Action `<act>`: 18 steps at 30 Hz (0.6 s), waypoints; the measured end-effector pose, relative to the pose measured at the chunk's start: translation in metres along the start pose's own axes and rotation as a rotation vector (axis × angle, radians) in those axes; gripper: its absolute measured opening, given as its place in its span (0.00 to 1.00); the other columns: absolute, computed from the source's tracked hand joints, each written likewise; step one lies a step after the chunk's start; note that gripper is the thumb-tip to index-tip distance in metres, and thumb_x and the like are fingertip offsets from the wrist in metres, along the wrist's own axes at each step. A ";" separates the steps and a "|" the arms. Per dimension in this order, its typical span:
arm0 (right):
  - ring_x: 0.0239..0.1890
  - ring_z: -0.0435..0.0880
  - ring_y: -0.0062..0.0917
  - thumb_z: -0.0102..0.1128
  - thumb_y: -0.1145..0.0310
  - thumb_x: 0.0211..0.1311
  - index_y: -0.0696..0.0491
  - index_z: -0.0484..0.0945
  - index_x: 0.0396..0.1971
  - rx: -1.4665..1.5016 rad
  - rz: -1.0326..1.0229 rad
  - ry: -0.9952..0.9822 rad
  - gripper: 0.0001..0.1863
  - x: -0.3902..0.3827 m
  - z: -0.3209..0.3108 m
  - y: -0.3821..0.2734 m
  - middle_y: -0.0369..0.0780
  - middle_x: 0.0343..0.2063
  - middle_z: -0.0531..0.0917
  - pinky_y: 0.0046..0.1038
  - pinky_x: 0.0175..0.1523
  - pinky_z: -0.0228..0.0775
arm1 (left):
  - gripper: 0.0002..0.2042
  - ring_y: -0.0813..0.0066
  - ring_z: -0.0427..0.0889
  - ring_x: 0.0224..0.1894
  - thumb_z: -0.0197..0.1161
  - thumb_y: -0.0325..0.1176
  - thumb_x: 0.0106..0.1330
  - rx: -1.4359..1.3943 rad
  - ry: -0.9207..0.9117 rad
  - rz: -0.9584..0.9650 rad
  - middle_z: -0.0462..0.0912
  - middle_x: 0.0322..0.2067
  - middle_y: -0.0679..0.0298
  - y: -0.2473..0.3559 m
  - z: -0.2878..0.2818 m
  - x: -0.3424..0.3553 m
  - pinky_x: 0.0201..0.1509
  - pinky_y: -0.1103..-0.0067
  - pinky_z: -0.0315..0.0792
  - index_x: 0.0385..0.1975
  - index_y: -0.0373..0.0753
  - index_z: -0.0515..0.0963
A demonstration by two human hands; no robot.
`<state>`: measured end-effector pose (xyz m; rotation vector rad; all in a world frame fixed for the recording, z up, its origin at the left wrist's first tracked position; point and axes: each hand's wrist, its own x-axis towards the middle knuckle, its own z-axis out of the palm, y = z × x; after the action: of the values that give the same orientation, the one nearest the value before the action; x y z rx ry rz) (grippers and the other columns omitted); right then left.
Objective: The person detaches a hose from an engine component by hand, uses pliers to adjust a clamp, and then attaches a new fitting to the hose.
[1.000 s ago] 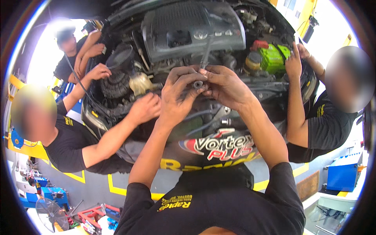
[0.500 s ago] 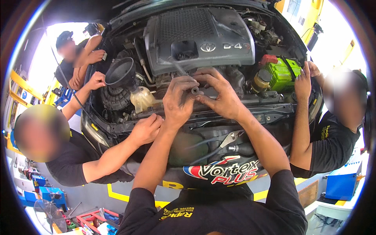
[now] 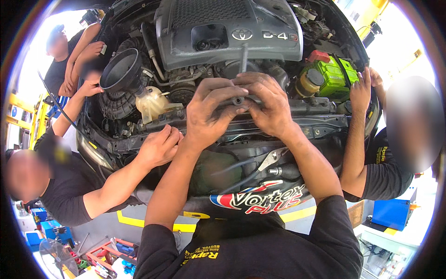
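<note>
Both my left hand and my right hand are closed round a slim metal rod above the front of the engine bay. Its near end, a small hollow round fitting, sits between my thumbs and fingertips, and its far part points toward the engine cover. My fingers are darkened with grime. Below my hands, pliers with blue handles lie on the printed fender cover, beside a dark cylindrical tool with a metal tip.
Co-workers stand left, far left and right, hands at the car's edges. A black funnel stands by a translucent reservoir; a green battery is at right. Tools and blue cabinets stand behind.
The rod, tilted left half a second ago, now points straight away from me. My hands stay closed on it. The view has shifted, and the engine cover now sits higher in it.
</note>
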<state>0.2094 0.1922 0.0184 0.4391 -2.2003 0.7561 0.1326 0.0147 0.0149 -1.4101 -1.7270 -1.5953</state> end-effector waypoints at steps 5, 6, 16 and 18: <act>0.53 0.83 0.38 0.72 0.72 0.52 0.53 0.81 0.44 -0.013 -0.048 -0.001 0.18 0.000 0.000 0.003 0.40 0.47 0.85 0.40 0.60 0.70 | 0.14 0.65 0.84 0.48 0.77 0.26 0.56 0.000 -0.022 -0.062 0.85 0.44 0.59 0.001 -0.001 -0.002 0.51 0.72 0.78 0.42 0.38 0.84; 0.52 0.83 0.38 0.72 0.71 0.52 0.53 0.81 0.44 0.003 -0.052 0.001 0.18 0.000 0.000 0.002 0.40 0.46 0.85 0.41 0.60 0.69 | 0.14 0.66 0.84 0.48 0.77 0.26 0.56 0.011 -0.025 -0.033 0.85 0.44 0.59 -0.001 -0.003 -0.001 0.52 0.72 0.78 0.41 0.38 0.84; 0.48 0.82 0.37 0.67 0.72 0.54 0.54 0.81 0.40 0.033 -0.094 0.037 0.13 -0.005 0.000 -0.001 0.40 0.41 0.84 0.42 0.60 0.66 | 0.17 0.71 0.78 0.54 0.76 0.28 0.60 -0.321 -0.062 -0.117 0.76 0.51 0.60 -0.003 0.004 -0.005 0.59 0.74 0.74 0.47 0.35 0.80; 0.47 0.82 0.36 0.66 0.73 0.50 0.54 0.81 0.40 -0.029 -0.105 0.052 0.14 -0.006 -0.002 -0.004 0.39 0.40 0.84 0.42 0.61 0.65 | 0.16 0.71 0.78 0.54 0.76 0.28 0.60 -0.297 -0.083 -0.120 0.76 0.51 0.60 -0.001 0.003 -0.005 0.59 0.74 0.75 0.46 0.34 0.79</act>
<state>0.2159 0.1908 0.0162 0.5100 -2.1194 0.6706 0.1342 0.0156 0.0096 -1.5526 -1.7020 -1.9497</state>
